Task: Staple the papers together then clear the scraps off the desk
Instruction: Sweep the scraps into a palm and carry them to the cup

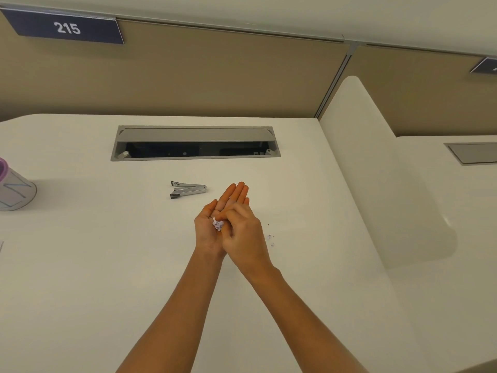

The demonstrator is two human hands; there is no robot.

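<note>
Pinching the scraps (218, 226) w/ bunched fingertips of your R hand (242, 234) over your L hand (206, 231), its fingers straight & together, treat them as prob. featherlight & flyaway; stray bits (270, 238) just right of R knuckles need fingertip dabs.

**Head view, wide-angle; the only view.**
- **Station:** we look from above the near edge of the desk (80, 265), roughly over its middle.
- **Facing:** forward and down, toward the tan partition (215, 76) behind the far edge. The sign 215 (67, 28) sits top left, and straight lines bow toward the frame edges.
- **Range:** close. Our forearms enter from the bottom edge, and the left grip (224, 201) and right grip (242, 232) meet at centre. We can make out the paper scraps (218, 226) in the palm.
- **Cover:** the desk as far as the cable hatch (195, 142), plus the white divider (376, 157) at right.
</note>
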